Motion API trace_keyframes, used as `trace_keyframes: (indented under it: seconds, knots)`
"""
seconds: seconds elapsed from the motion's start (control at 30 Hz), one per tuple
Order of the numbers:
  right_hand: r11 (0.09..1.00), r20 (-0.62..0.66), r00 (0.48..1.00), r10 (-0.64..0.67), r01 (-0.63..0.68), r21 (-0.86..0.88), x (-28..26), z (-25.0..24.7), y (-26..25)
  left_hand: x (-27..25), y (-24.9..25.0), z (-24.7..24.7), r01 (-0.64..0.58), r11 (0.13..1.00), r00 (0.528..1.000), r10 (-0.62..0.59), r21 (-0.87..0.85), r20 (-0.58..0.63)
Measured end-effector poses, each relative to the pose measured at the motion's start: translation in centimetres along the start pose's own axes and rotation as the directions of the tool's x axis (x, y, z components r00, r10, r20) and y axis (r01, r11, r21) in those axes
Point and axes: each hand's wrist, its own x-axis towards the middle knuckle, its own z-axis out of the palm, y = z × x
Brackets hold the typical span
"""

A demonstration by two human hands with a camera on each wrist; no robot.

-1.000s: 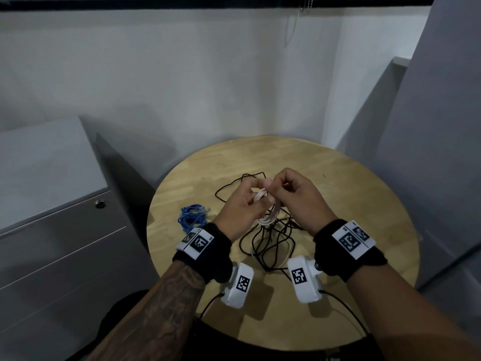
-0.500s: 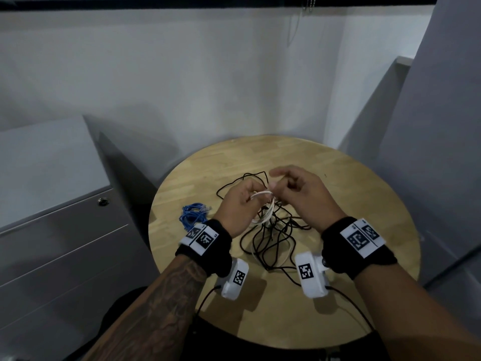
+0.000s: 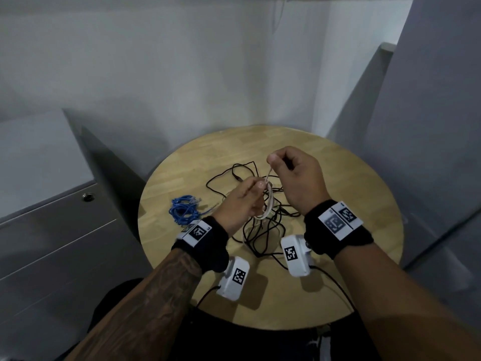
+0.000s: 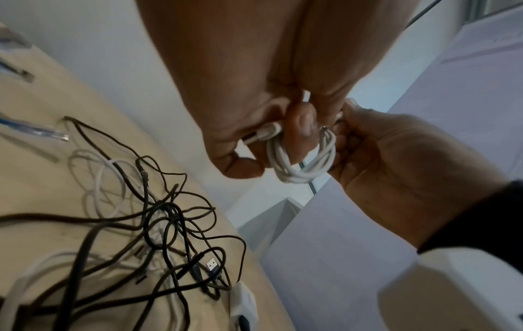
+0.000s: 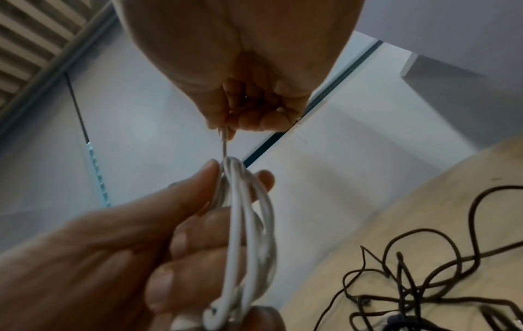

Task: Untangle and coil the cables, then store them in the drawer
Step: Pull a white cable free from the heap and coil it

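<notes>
A coiled white cable [image 3: 268, 204] [image 4: 302, 156] [image 5: 249, 224] hangs above the round wooden table [image 3: 338, 194]. My left hand [image 3: 247, 201] [image 5: 158, 224] grips the coil, fingers curled round its loops. My right hand [image 3: 294, 175] [image 4: 376, 147] is higher and pinches a thin strand [image 5: 225, 143] of the white cable that rises taut from the top of the coil. Below the hands lies a tangle of black cables [image 3: 260, 230] [image 4: 169, 224] [image 5: 424, 291] mixed with loose white cable [image 4: 107, 179]. A coiled blue cable [image 3: 183, 211] rests on the table's left side.
A grey drawer cabinet [image 3: 52, 243] with a round lock [image 3: 88, 197] stands left of the table, its drawers closed. Grey panels [image 3: 429, 152] rise on the right, a white wall behind. A black USB plug [image 4: 211, 265] lies in the tangle.
My right hand has lifted up and away from the left, pulling the thin end of the white cable taut above the coil. The left hand stays on the coil.
</notes>
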Motion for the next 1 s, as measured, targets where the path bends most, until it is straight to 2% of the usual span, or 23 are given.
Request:
trace_keyframes:
  seconds: [0.17,0.23,0.37,0.5,0.6,0.7,0.77,0.83,0.9,0.97,1.0]
  knots:
    - [0.998,0.020,0.998,0.058,-0.058,0.011,0.1,-0.4,1.0,-0.5,0.4,-0.5,0.028,0.999,0.999,-0.029,-0.044,-0.024]
    - [0.994,0.085,0.992,0.089,-0.094,0.059,0.2,-0.4,1.2,-0.6,0.5,-0.7,0.008,0.995,0.997,-0.016,-0.098,-0.082]
    - [0.992,0.235,0.970,0.064,-0.087,0.090,-0.3,0.2,2.1,-0.7,0.6,-1.7,-0.011,0.981,0.991,-0.015,-0.194,-0.130]
    - [0.963,0.313,0.928,0.203,-0.246,0.107,-1.4,1.4,2.2,-0.7,0.7,-2.0,-0.014,0.990,0.971,-0.020,-0.142,-0.237]
    - [0.897,0.323,0.895,0.309,-0.387,0.215,-1.7,1.7,1.7,-0.8,0.7,-1.6,-0.013,0.995,0.946,-0.018,-0.094,-0.323]
    - [0.923,0.369,0.884,0.285,-0.357,0.143,-1.8,1.5,1.9,-0.9,0.5,-1.3,-0.026,0.999,0.940,0.017,-0.022,-0.340]
    - [0.943,0.379,0.880,0.284,-0.327,0.053,-1.5,1.1,2.2,-0.9,0.4,-1.3,-0.061,0.990,0.948,0.098,0.130,-0.303]
    - [0.945,0.403,0.865,0.300,-0.327,0.000,-1.1,0.4,2.4,-0.6,0.1,-1.7,-0.108,0.905,0.947,0.219,0.411,-0.234]
    - [0.930,0.450,0.833,0.321,-0.366,0.014,-0.8,0.0,2.6,-0.3,0.1,-2.2,-0.152,0.758,0.942,0.305,0.634,-0.138]
    - [0.895,0.475,0.804,0.359,-0.440,0.069,-0.6,-0.1,2.7,-0.1,0.3,-2.4,-0.190,0.633,0.939,0.340,0.751,-0.050]
    - [0.874,0.479,0.794,0.376,-0.475,0.101,-0.6,0.0,2.8,0.1,0.4,-2.5,-0.203,0.602,0.941,0.339,0.772,-0.017]
